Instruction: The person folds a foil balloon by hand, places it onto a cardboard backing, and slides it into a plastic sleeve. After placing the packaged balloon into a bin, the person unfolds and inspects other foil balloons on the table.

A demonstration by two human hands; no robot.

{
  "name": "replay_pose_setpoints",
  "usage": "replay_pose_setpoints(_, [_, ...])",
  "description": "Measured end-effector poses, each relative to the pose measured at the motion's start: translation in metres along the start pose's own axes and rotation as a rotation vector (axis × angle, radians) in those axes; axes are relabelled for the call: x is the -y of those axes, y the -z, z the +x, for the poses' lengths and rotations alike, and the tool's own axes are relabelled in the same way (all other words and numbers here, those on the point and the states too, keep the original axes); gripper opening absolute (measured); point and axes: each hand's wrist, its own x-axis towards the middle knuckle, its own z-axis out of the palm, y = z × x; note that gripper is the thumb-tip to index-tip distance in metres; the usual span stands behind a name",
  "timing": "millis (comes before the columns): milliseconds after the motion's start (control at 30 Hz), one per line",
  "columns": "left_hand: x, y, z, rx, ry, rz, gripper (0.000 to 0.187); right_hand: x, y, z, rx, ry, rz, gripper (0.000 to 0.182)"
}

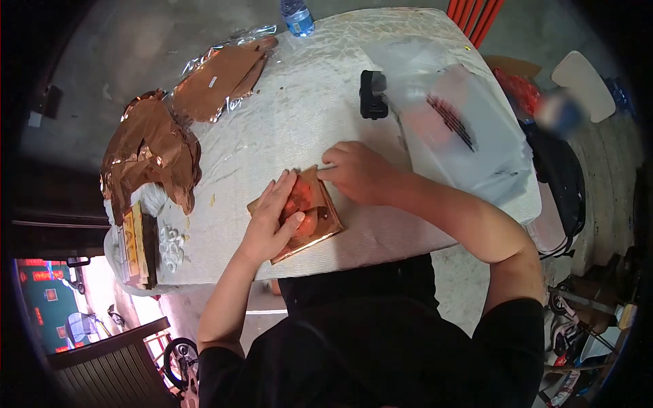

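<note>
The grip of the right hand (350, 173) is drawn together at the far corner of the copper foil packet (314, 234), what it pinches too small to tell, while the left hand (272, 221) lies open across the packet, near the middle of the worktop's (306, 102) near edge. Copper sheets (214, 78) lie towards the far left corner, and clear plastic bags (469, 129) along the right edge.

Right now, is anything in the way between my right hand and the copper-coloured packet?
Nothing visible: your right hand is right by the far corner of the packet. Your left hand lies across its left part, away from that corner.
</note>
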Motion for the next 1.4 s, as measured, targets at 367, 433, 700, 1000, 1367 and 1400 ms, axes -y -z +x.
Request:
replay_pose_setpoints(367, [0.002,0.000,0.001,0.032,-0.010,0.017,0.060,0.008,0.001,-0.004,0.013,0.055,-0.024,0.010])
replay_pose_setpoints(433, [0.002,-0.001,0.001,0.024,-0.005,0.017,0.060,0.003,0.003,-0.003,-0.013,0.068,0.016,0.011])
replay_pose_setpoints(700, [0.001,0.000,0.001,0.026,0.005,0.013,0.060,-0.010,-0.006,0.008,-0.020,-0.075,0.108,0.024])
replay_pose_setpoints(1000, [0.002,0.001,0.000,0.028,0.002,0.007,0.060,-0.013,-0.007,0.012,-0.025,-0.103,0.151,0.025])
replay_pose_setpoints(1367, [0.002,0.000,0.000,0.014,-0.005,0.015,0.061,-0.010,-0.010,0.011,-0.048,-0.058,0.173,0.024])
replay_pose_setpoints(1400, [0.002,0.000,0.000,0.014,-0.009,0.020,0.061,-0.010,-0.010,0.011,-0.047,-0.059,0.182,0.024])
